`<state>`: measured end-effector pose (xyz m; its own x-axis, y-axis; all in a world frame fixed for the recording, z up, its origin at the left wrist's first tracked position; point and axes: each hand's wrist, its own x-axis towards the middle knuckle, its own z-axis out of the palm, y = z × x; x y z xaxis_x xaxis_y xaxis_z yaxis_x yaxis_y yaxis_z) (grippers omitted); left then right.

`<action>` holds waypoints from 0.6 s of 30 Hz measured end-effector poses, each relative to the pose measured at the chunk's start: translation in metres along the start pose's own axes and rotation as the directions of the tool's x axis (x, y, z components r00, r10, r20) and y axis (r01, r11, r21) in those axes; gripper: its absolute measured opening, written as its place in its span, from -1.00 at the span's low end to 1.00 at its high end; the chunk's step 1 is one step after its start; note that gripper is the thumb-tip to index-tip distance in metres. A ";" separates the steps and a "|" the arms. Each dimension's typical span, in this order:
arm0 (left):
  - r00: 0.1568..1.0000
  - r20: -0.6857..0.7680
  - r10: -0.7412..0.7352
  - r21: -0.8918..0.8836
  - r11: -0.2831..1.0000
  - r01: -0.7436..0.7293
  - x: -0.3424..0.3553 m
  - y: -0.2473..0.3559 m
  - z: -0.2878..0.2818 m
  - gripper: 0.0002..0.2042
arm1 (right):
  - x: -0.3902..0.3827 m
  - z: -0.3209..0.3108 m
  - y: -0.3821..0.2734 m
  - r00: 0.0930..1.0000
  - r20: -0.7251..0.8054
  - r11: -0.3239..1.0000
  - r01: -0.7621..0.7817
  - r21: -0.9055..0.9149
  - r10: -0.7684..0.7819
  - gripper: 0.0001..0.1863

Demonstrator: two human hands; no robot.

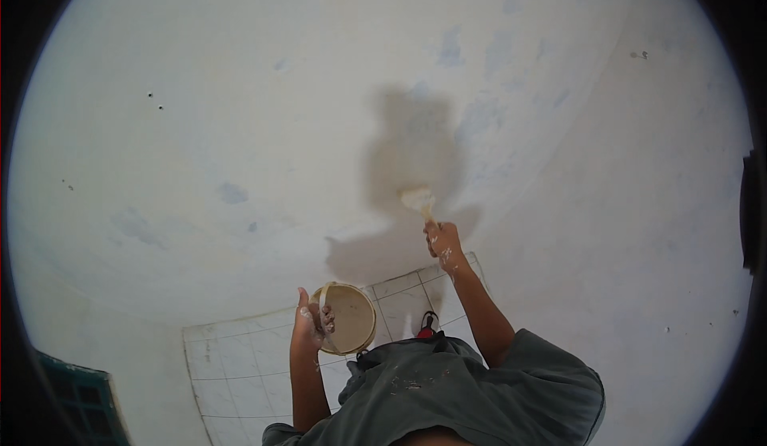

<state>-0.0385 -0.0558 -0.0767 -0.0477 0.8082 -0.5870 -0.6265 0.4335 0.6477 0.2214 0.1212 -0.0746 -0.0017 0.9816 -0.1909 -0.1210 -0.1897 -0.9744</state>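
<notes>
My right hand [446, 243], spotted with white paint, is closed around the handle of a wide paintbrush [418, 199]. The brush points up at the white wall [319, 126] ahead, its pale head at or close to the surface; I cannot tell whether it touches. Lower on the left, my left hand [308, 321] grips a round bucket [371, 306] by its near-left side, fingers curled over the rim beside the pale bail handle. A greyish-beige inside shows in the bucket; how full it is I cannot make out. White smears cover the left hand too.
Bluish patches [233, 194] and small dark holes [150, 95] mark the wall. Another wall [639, 246] meets it in a corner on the right. Below lies a white tiled floor [240, 366], with my shoe [429, 320] on it. A green-framed window [80, 398] is at lower left.
</notes>
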 end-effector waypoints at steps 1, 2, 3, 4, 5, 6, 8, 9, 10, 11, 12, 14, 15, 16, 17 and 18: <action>0.999 -0.030 -0.011 -0.001 1.000 0.011 0.001 0.001 0.000 -0.34 | -0.003 -0.001 0.004 0.998 -0.009 0.997 -0.070 -0.026 0.069 -0.71; 1.000 -0.028 -0.014 0.007 1.000 0.014 0.001 0.002 0.000 -0.34 | -0.005 -0.002 0.007 0.990 -0.021 0.989 -0.140 -0.050 0.139 -0.70; 0.999 0.008 -0.035 0.019 0.999 0.035 0.000 0.003 -0.001 -0.34 | -0.001 -0.003 0.007 0.990 -0.029 0.989 -0.142 -0.042 0.141 -0.70; 0.997 0.043 -0.058 0.034 0.998 0.057 0.001 0.005 -0.001 -0.34 | 0.007 -0.006 0.004 0.997 -0.044 0.992 -0.070 -0.106 0.065 -0.69; 0.997 0.043 -0.068 0.043 0.997 0.066 0.001 0.006 0.001 -0.34 | 0.008 -0.006 -0.009 0.998 -0.056 0.985 -0.003 -0.172 -0.007 -0.68; 0.999 -0.003 -0.047 0.064 0.997 0.047 0.002 0.006 0.005 -0.32 | 0.010 -0.006 -0.029 0.996 -0.063 0.987 0.047 -0.153 -0.058 -0.67; 0.998 -0.049 -0.030 0.101 0.994 0.035 0.002 0.006 0.009 -0.31 | 0.006 -0.005 -0.078 0.983 -0.089 0.977 0.143 -0.159 -0.158 -0.68; 0.998 -0.046 -0.038 0.098 0.994 0.042 0.002 0.006 0.009 -0.32 | 0.000 -0.004 -0.103 0.972 -0.104 0.965 0.187 -0.185 -0.209 -0.68; 0.998 -0.045 -0.041 0.092 0.995 0.045 0.001 0.007 0.008 -0.32 | -0.010 -0.004 -0.125 0.967 -0.083 0.962 0.228 -0.151 -0.242 -0.67; 0.998 -0.045 -0.042 0.100 0.994 0.047 0.002 0.008 0.009 -0.32 | -0.020 -0.005 -0.145 0.958 -0.064 0.956 0.270 -0.118 -0.278 -0.66; 0.999 -0.040 -0.033 0.085 0.996 0.036 0.001 0.008 0.010 -0.32 | -0.028 -0.003 -0.161 0.959 -0.064 0.956 0.269 -0.115 -0.278 -0.66; 0.998 -0.030 -0.051 0.083 0.995 0.053 0.008 0.007 0.013 -0.32 | -0.037 -0.005 -0.180 0.898 -0.056 0.898 0.438 0.045 -0.436 -0.67; 0.998 -0.008 -0.056 0.084 0.995 0.056 0.007 0.007 0.011 -0.32 | -0.041 -0.002 -0.184 0.893 -0.035 0.889 0.449 0.085 -0.448 -0.69; 0.998 0.013 -0.060 0.084 0.995 0.058 0.005 0.007 0.009 -0.32 | -0.039 0.002 -0.178 0.895 -0.035 0.891 0.446 0.085 -0.445 -0.69; 0.998 0.011 -0.062 0.083 0.995 0.061 0.004 0.006 0.009 -0.32 | -0.030 0.006 -0.164 0.906 -0.041 0.906 0.422 0.040 -0.420 -0.68; 0.999 0.003 -0.051 0.098 0.994 0.050 0.002 0.007 0.014 -0.32 | -0.020 0.007 -0.147 0.916 -0.053 0.917 0.398 -0.006 -0.398 -0.66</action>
<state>-0.0327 -0.0453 -0.0666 -0.0138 0.7861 -0.6180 -0.5490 0.5106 0.6617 0.2321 0.1299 0.0729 0.0993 0.9735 0.2061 -0.1062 0.2163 -0.9705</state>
